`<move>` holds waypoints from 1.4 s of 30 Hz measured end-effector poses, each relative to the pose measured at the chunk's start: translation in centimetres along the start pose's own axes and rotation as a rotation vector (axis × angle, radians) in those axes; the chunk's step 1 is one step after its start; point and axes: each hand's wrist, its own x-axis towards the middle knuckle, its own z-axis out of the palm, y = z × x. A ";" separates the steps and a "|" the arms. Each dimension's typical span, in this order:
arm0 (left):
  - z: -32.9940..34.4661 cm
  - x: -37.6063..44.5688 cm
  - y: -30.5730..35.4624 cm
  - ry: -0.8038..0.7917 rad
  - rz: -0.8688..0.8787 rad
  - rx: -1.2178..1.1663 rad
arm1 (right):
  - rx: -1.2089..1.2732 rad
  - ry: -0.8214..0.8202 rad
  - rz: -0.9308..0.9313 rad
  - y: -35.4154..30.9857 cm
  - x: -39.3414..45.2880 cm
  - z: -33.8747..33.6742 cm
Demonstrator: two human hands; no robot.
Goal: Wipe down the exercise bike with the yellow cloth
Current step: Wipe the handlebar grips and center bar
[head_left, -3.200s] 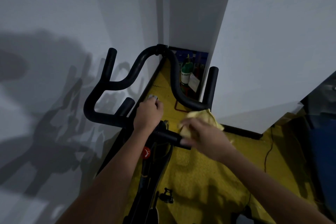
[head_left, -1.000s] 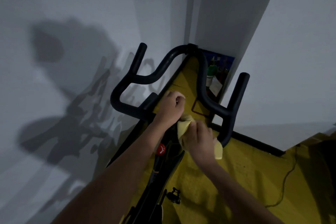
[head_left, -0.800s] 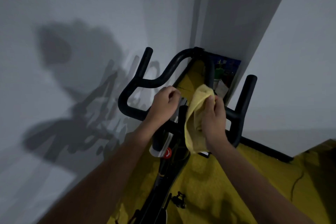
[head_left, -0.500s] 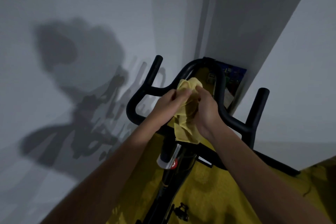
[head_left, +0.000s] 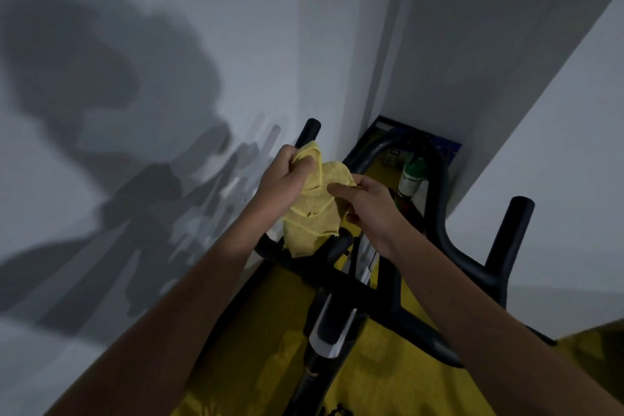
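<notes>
A: Going from the left, what is the left hand [head_left: 282,181] doing?

B: Its fingers [head_left: 305,165] are curled tight round the top corner of the soft yellow terry cloth [head_left: 312,209], holding it up in the air. The cloth hangs in folds between both hands, above the centre of the black tubular handlebars of the exercise bike [head_left: 341,277] and, as far as I can tell, not pressed on them.

A: And the right hand [head_left: 366,204]?

B: Its fingers pinch the cloth's right edge, thumb on top. I judge this to be a refold or regrip, not a wiping stroke.

A: So how far along is the job?

B: Hard to say. No wet streaks or dust lines show on the dark tubes in this dim light, so nothing proves which parts are clean. The outer right horn [head_left: 506,246], the stem with its silver band [head_left: 329,336] and the frame below are untouched at this moment; I would guess most of the bike remains.

A: Any writing?

B: A green-capped bottle with a white label [head_left: 410,179] stands on the floor in the corner, beyond the bars. Its print is too small to read. No brand shows on the bike.
</notes>
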 end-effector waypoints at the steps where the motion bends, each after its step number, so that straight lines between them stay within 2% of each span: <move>1: -0.3 0.7 -0.1 0.007 0.003 0.010 | -0.020 0.020 -0.007 -0.2 0.5 0.3; 5: -1.3 3.1 -0.6 0.049 0.004 0.012 | -0.058 0.077 -0.043 -0.8 2.0 1.0; 9: -2.2 5.3 -0.9 0.079 0.029 0.037 | -0.093 -0.006 -0.065 -1.4 3.3 0.9; 13: -3.7 7.2 -1.5 0.183 0.059 0.124 | -0.095 0.031 -0.083 -2.0 5.0 -0.4; 17: -5.0 8.9 -2.4 0.307 0.046 0.094 | -0.165 0.117 -0.129 -1.9 6.8 -0.8; 21: -5.6 10.5 -1.5 0.353 0.046 0.046 | -0.209 0.101 -0.217 -3.0 8.4 -0.4; 24: -6.0 11.4 -0.3 0.384 0.073 0.046 | -0.164 0.121 -0.244 -3.8 9.1 0.2; 29: -7.2 12.0 0.7 0.440 0.075 0.103 | -0.050 0.111 -0.178 -4.4 10.4 0.5; 31: -7.0 11.7 1.9 0.405 0.073 0.093 | 0.063 0.067 -0.117 -4.9 10.7 0.9; 33: -5.8 11.1 3.3 0.278 0.062 0.059 | 0.194 -0.017 -0.044 -5.6 10.9 1.5; 36: -3.7 9.9 5.1 -0.128 -0.074 -0.133 | 0.446 -0.197 0.086 -6.3 11.0 2.4; 37: -3.3 9.7 5.3 -0.208 -0.094 -0.168 | 0.492 -0.260 0.105 -6.3 11.0 2.5; 39: -2.9 9.9 4.5 -0.150 -0.001 -0.154 | 0.474 -0.373 0.086 -6.2 11.2 2.5; 42: -2.7 10.5 2.2 0.125 0.147 0.019 | 0.340 -0.394 0.023 -6.5 11.0 2.3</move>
